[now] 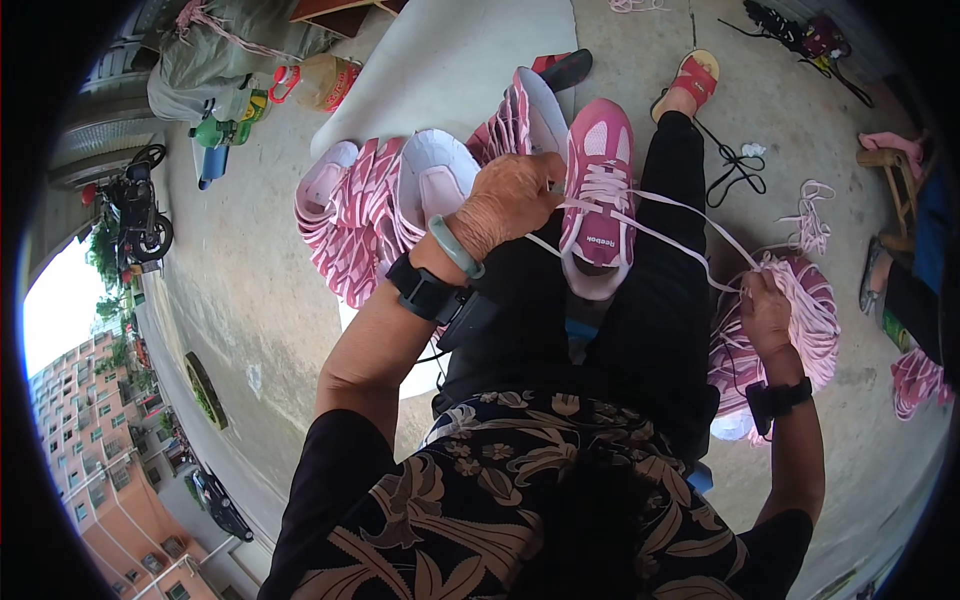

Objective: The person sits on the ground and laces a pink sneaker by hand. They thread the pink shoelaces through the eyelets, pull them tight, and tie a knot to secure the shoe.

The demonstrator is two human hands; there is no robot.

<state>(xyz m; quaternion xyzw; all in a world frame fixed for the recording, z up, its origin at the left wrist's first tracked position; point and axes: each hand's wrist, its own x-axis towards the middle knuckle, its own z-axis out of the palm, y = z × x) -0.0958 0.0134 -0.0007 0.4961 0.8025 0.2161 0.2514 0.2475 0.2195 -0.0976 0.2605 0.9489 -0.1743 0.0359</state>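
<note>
Pink mesh sneaker (597,195) with white panels and a pale sole, resting toe-away on the lap, on black trousers (640,330). Left hand (512,200) closed against the shoe's near side by the eyelets, fingers curled over the upper, pinching where the lacing starts. Flat whitish-pink shoelace (668,228) running taut from the eyelets down and rightward in two strands. Right hand (765,312) closed in a fist on the far ends of those strands, held out past the right knee. Jade-green bangle (455,247) and a black strap band (424,288) on the left wrist; another black band (778,398) on the right wrist.

Just behind the right hand, a thick hank of loose pink laces (812,325), soft and stringy. Beyond the left hand, a fanned row of matching pink shoes (380,205) stacked on their sides, white insoles showing, lying on a pale sheet (440,70) over rough grey concrete (250,280). Red sandal (694,78) on the foot stretched ahead. Further out, upper left: a squat amber plastic jug (325,82) with a red handle and a red-and-yellow label, next to a green bottle (215,132) with a coloured wrapper. Scraps of lace (815,215) scattered on the ground to the right; another small bundle of pink laces (915,380) near the right rim.
</note>
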